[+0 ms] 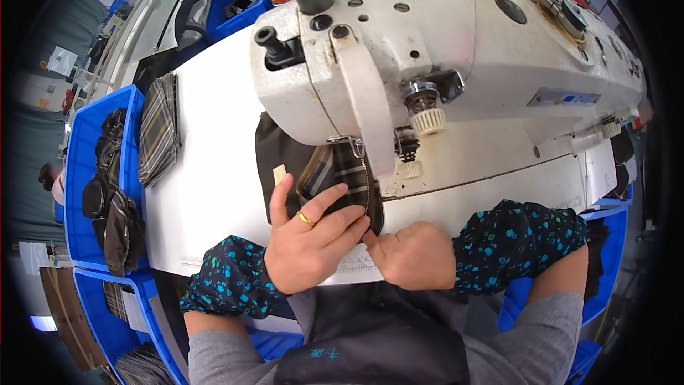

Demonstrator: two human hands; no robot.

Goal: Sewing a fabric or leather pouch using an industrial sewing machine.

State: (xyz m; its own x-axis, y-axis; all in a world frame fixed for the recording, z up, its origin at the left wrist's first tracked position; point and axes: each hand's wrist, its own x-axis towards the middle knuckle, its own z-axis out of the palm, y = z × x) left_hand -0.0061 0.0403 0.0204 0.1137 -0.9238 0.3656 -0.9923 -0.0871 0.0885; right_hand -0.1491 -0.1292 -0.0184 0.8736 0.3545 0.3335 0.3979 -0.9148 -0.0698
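A dark fabric piece (278,146) with a plaid lining (317,171) and a zipper along its right edge lies under the head of a white sewing machine (406,43). My left hand (310,242), with a gold ring, rests on this piece, its fingers spread and laid flat. A small cream tag (278,173) shows by the left index fingertip. At the piece's lower right corner my right hand (415,255) is closed, thumb and fingers pinching the edge close to the left fingertips. The needle is hidden behind the machine's parts.
A stack of plaid fabric pieces (160,128) lies at the table's left edge. Beyond it stands a blue bin (75,199) of dark sewn pieces. Another blue bin (89,306) sits nearer, and one more (613,242) is at the right. The white table (206,171) surrounds the machine.
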